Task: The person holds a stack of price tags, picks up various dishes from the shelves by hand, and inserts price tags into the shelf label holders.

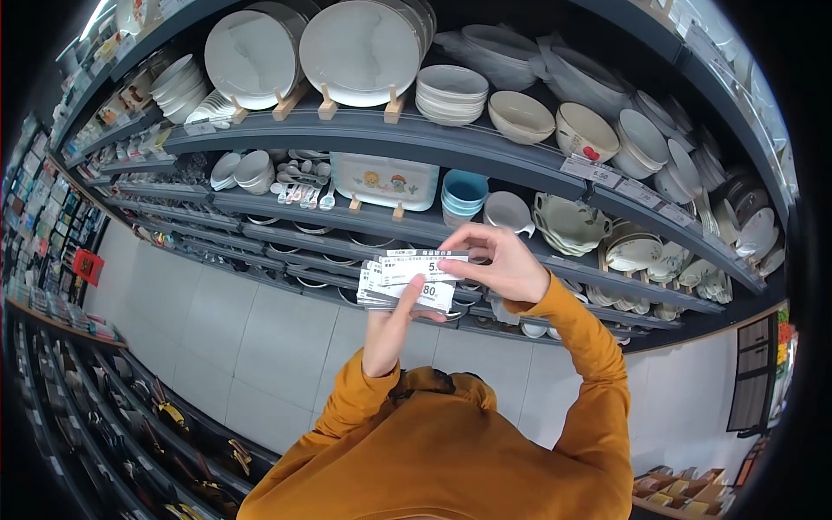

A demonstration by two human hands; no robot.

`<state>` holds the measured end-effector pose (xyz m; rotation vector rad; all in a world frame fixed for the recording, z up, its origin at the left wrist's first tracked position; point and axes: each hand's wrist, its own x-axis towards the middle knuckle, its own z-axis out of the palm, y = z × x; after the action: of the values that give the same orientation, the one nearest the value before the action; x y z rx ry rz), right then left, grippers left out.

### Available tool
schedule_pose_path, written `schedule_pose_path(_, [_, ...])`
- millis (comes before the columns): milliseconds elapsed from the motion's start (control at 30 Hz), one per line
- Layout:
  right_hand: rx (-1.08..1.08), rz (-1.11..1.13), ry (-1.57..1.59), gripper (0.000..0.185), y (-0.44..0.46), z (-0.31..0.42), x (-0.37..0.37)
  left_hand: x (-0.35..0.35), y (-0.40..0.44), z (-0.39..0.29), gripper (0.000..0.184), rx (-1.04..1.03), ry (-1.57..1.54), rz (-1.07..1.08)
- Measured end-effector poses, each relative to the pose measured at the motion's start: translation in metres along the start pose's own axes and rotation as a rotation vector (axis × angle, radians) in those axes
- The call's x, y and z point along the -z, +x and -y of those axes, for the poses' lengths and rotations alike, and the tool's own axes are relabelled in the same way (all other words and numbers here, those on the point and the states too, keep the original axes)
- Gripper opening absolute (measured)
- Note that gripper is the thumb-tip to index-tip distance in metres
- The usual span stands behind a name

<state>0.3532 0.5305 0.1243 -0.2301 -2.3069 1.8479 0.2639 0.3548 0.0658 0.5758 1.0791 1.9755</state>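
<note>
A stack of white printed price labels [373, 295] is held in my left hand [394, 327], its thumb pressed on top of the labels. My right hand [485, 262] pinches the right end of the uppermost label [407, 270], which lies over the others and shows a black top strip and a large "5". Part of a label beneath shows "80". Both hands are in front of the lower shelves, below a blue bowl stack [464, 192] and a white bowl [509, 212].
Large plates [360, 54] stand on wooden holders on the upper shelf, beside several bowls [521, 117]. A patterned tray [385, 180] leans on the shelf below. Shelf edges carry price labels [592, 172]. Grey floor tiles [277, 338] lie beneath, with another rack [95, 416] at lower left.
</note>
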Motion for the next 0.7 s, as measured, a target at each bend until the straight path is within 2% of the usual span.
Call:
schedule_pose_path(33, [-0.011, -0.020, -0.077, 0.018, -0.002, 0.007, 0.003, -0.002, 0.001, 0.000, 0.031, 0.001, -0.011, 0.009])
schedule_pose_path(133, [0.311, -0.288, -0.277, 0.017, 0.009, 0.015, 0.022, -0.006, 0.004, -0.001, 0.032, -0.002, -0.030, 0.034])
schedule_pose_path(267, [0.556, -0.619, -0.611, 0.016, 0.054, 0.049, 0.063, -0.003, -0.001, 0.000, 0.033, 0.049, -0.016, 0.068])
schedule_pose_path(367, [0.606, -0.655, -0.793, 0.018, 0.090, 0.041, 0.089, -0.005, -0.006, -0.001, 0.033, 0.071, 0.003, 0.075])
schedule_pose_path(467, [0.451, -0.458, -0.669, 0.019, 0.098, 0.038, 0.093, -0.002, -0.012, -0.002, 0.033, 0.074, 0.002, 0.066])
schedule_pose_path(500, [0.460, -0.404, -0.658, 0.020, 0.100, 0.034, 0.096, 0.000, -0.013, -0.002, 0.033, 0.076, -0.002, 0.061])
schedule_pose_path(600, [0.455, -0.394, -0.527, 0.021, 0.101, 0.029, 0.097, 0.006, -0.017, -0.001, 0.035, 0.057, -0.028, 0.062])
schedule_pose_path(700, [0.403, -0.366, -0.525, 0.023, 0.101, 0.029, 0.099, 0.008, -0.018, -0.002, 0.035, 0.070, -0.028, 0.065])
